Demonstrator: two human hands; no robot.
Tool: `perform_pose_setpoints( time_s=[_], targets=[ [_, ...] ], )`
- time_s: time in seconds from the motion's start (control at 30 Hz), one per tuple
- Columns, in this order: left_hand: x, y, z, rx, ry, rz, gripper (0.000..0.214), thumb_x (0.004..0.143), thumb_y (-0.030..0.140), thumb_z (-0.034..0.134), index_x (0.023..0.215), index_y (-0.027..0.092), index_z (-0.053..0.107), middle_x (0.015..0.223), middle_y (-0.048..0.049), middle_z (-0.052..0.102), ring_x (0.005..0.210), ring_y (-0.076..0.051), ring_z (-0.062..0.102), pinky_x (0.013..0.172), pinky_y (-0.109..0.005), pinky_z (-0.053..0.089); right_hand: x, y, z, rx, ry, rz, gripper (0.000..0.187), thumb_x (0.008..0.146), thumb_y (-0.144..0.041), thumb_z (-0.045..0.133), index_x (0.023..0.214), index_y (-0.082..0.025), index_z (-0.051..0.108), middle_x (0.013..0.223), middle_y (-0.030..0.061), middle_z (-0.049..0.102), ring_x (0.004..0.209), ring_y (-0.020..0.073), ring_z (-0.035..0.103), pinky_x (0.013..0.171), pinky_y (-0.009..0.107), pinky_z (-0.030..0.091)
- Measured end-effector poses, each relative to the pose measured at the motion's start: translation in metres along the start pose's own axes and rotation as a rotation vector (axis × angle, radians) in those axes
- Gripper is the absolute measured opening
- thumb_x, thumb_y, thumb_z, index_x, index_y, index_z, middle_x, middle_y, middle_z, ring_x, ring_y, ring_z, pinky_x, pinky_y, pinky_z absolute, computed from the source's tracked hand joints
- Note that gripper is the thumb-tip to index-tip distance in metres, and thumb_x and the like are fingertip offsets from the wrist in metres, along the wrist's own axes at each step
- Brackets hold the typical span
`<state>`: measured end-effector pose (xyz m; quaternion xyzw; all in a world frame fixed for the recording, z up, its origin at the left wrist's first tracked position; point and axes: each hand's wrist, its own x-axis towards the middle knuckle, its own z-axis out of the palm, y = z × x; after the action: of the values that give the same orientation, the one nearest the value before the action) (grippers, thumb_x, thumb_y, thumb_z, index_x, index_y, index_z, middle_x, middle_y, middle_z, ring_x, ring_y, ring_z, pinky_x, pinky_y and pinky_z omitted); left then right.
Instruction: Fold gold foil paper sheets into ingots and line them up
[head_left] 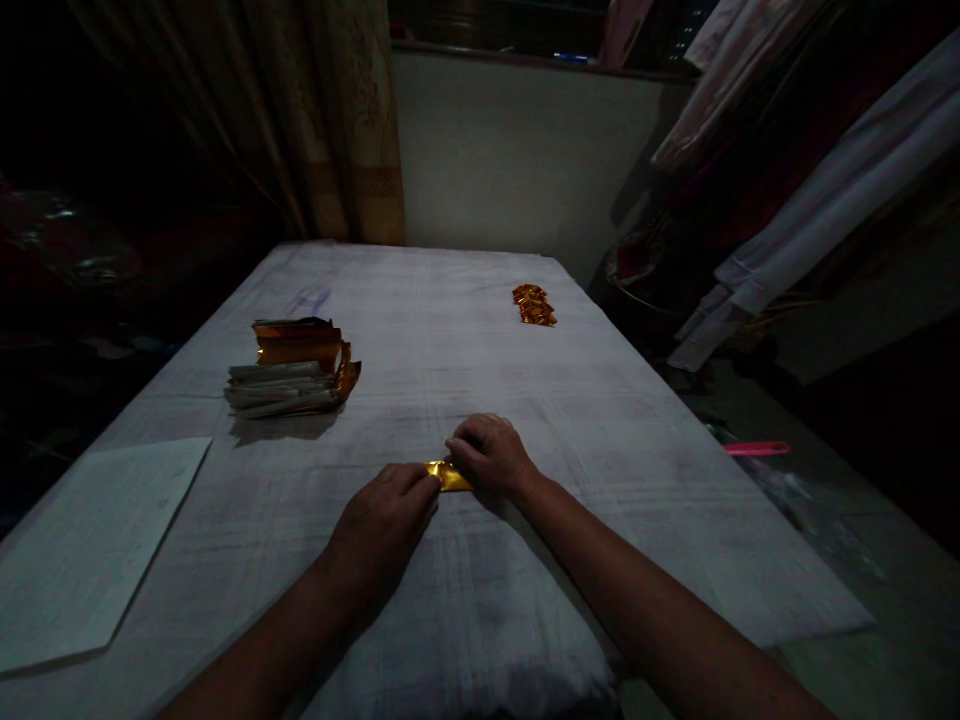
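A small folded strip of shiny gold foil paper (454,477) lies flat on the cloth-covered surface in front of me. My left hand (386,512) grips its left end, thumb on top and fingers drawn together. At the other end, my right hand (491,455) is closed over the strip, with its fingers curled and partly hidden. Further away on the left sits a thick stack of foil sheets (292,375), gold on one face and greyish on the other. Several folded gold foil pieces (534,305) form a small pile at the far right.
A white board or sheet (97,545) rests at the left edge of the checked cloth (450,350). Behind the table are a wall (525,150) and a patterned curtain (337,120). Clothes (810,220) hang on the right, above a pink-handled item (757,448).
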<state>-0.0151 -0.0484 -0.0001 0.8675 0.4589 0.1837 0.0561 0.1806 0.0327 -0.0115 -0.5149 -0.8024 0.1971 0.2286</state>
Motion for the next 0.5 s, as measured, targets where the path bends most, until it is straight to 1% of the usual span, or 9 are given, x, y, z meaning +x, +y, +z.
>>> perform_pose_setpoints(
  time_s=[0.07,0.1,0.17,0.2,0.3,0.37,0.43,0.47,0.5],
  targets=[
    [0.004,-0.006,-0.005,-0.013,-0.018,-0.047,0.015,0.098,0.018,0.051,0.103,0.019,0.065,0.104,-0.0077,0.068,0.094,-0.023,0.063,0.079,-0.036,0.055,-0.008,0.005,-0.004,0.087,-0.01,-0.062,0.009,0.091,-0.022,0.065,0.088,-0.023,0.073,0.088,0.0007,0.073,0.085,0.0168,0.063,0.082,0.031,0.04],
    [0.005,-0.008,-0.007,-0.006,-0.038,-0.061,0.014,0.097,0.018,0.052,0.102,0.019,0.066,0.102,-0.0076,0.068,0.092,-0.023,0.063,0.077,-0.036,0.055,-0.014,0.007,-0.006,0.117,-0.033,-0.121,0.01,0.091,-0.022,0.065,0.095,-0.024,0.074,0.094,0.001,0.075,0.089,0.0169,0.064,0.084,0.031,0.042],
    [0.008,-0.01,-0.009,0.03,-0.089,-0.065,0.014,0.097,0.018,0.054,0.102,0.018,0.067,0.098,-0.0072,0.069,0.088,-0.023,0.063,0.075,-0.035,0.053,-0.028,0.01,-0.009,0.128,-0.068,-0.238,0.018,0.09,-0.025,0.068,0.107,-0.025,0.074,0.107,0.0028,0.075,0.098,0.0187,0.065,0.09,0.034,0.042],
    [0.009,-0.011,-0.01,0.052,-0.107,-0.055,0.015,0.097,0.018,0.054,0.103,0.018,0.067,0.096,-0.0072,0.069,0.087,-0.023,0.063,0.074,-0.035,0.053,-0.034,0.011,-0.009,0.107,-0.065,-0.278,0.024,0.087,-0.028,0.072,0.111,-0.025,0.073,0.114,0.0046,0.074,0.104,0.0208,0.064,0.092,0.036,0.042],
    [0.013,-0.012,-0.012,0.105,-0.122,-0.016,0.019,0.099,0.018,0.05,0.105,0.017,0.068,0.092,-0.0076,0.07,0.083,-0.022,0.063,0.071,-0.034,0.051,-0.048,0.009,-0.009,0.02,-0.032,-0.309,0.039,0.083,-0.028,0.077,0.12,-0.023,0.069,0.122,0.0096,0.071,0.11,0.0254,0.061,0.092,0.04,0.042],
    [0.016,-0.013,-0.014,0.1,-0.117,-0.019,0.021,0.099,0.02,0.047,0.099,0.017,0.068,0.088,-0.0075,0.069,0.08,-0.022,0.063,0.07,-0.033,0.05,-0.05,0.006,-0.007,-0.021,-0.01,-0.289,0.034,0.086,-0.027,0.072,0.12,-0.022,0.069,0.116,0.0105,0.072,0.106,0.0255,0.061,0.09,0.041,0.043],
    [0.019,-0.015,-0.019,0.043,-0.11,-0.054,0.025,0.101,0.025,0.044,0.09,0.018,0.066,0.083,-0.006,0.068,0.076,-0.021,0.063,0.068,-0.032,0.048,-0.048,0.002,-0.006,-0.024,0.015,-0.26,0.02,0.092,-0.026,0.064,0.109,-0.022,0.072,0.105,0.009,0.074,0.097,0.0237,0.062,0.088,0.039,0.043],
    [0.02,-0.015,-0.021,-0.012,-0.106,-0.08,0.028,0.101,0.028,0.043,0.087,0.019,0.065,0.081,-0.0047,0.068,0.074,-0.02,0.063,0.067,-0.031,0.048,-0.047,0.0,-0.006,-0.006,0.032,-0.238,0.016,0.095,-0.026,0.06,0.103,-0.021,0.073,0.099,0.008,0.074,0.092,0.0224,0.063,0.086,0.037,0.044],
    [0.021,-0.014,-0.024,-0.082,-0.104,-0.107,0.028,0.102,0.031,0.043,0.087,0.02,0.064,0.08,-0.0033,0.068,0.072,-0.018,0.062,0.066,-0.03,0.047,-0.046,-0.002,-0.006,0.026,0.052,-0.204,0.017,0.096,-0.025,0.056,0.096,-0.021,0.073,0.093,0.007,0.073,0.088,0.0209,0.062,0.084,0.035,0.044]
  ],
)
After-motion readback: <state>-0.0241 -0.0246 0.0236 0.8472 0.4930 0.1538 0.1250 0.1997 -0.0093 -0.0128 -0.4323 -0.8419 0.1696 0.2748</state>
